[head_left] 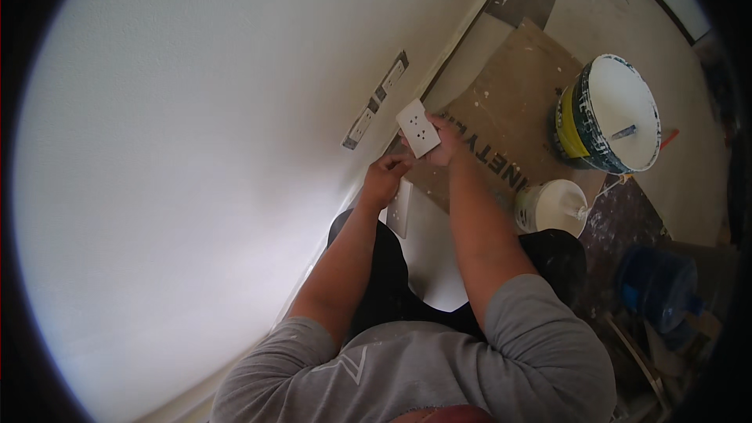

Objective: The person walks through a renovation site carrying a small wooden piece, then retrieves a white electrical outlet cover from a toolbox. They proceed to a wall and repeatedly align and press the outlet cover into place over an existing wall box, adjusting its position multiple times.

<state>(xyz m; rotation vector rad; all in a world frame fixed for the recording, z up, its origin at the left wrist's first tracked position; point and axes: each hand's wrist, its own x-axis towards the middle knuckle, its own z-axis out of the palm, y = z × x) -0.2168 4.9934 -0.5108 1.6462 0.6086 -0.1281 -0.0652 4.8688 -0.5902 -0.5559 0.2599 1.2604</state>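
Observation:
My right hand (445,141) grips a white wall socket (417,127) by its edge, its face with dark pin holes turned up. Just below its lower corner is my left hand (385,180), with fingers curled and pinched together; whether anything small is between them is hidden. Two socket inserts, an upper one (395,73) and a lower one (361,124), sit without a cover in a long recess in the white wall (196,149). A pale flat plate (399,210) is below my left hand, between my knees.
Paint-smeared brown cardboard (521,78) covers part of the floor. On the right stand a large paint bucket (576,121) with white paint inside and a smaller white pail (540,207). A blue water jug (658,286) lies farther right, near wood strips (638,360).

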